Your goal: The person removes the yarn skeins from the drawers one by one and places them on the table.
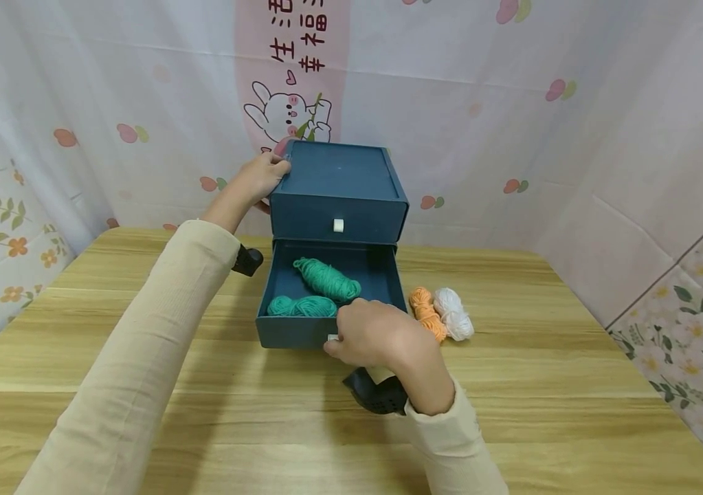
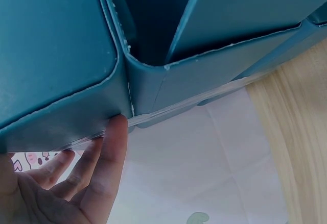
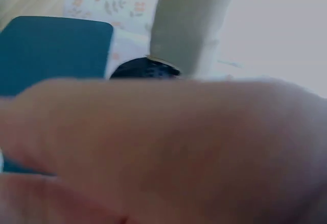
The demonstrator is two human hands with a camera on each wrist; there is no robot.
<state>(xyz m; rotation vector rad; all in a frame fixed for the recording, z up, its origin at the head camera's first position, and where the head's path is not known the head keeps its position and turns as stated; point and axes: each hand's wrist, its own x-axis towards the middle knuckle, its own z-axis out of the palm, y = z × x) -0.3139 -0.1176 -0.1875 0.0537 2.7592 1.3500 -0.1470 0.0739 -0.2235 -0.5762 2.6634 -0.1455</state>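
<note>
A dark blue two-drawer cabinet (image 1: 339,168) stands on the table, its lower drawer (image 1: 292,333) pulled out and its upper one closed. My left hand (image 1: 261,179) holds the cabinet's upper left edge; in the left wrist view several fingers (image 2: 104,170) lie against its side. At the front of the lower drawer, my right hand (image 1: 372,333) pinches the white knob (image 1: 332,337), mostly hidden by the fingers. Inside that drawer lie two green yarn skeins (image 1: 326,278), one behind the other. The right wrist view is largely filled by the blurred hand (image 3: 168,142).
Right of the drawer, an orange yarn skein (image 1: 427,315) and a white yarn skein (image 1: 453,314) lie side by side on the wooden table (image 1: 549,399). The upper drawer has a white knob (image 1: 338,225). A printed curtain (image 1: 462,124) hangs close behind the cabinet.
</note>
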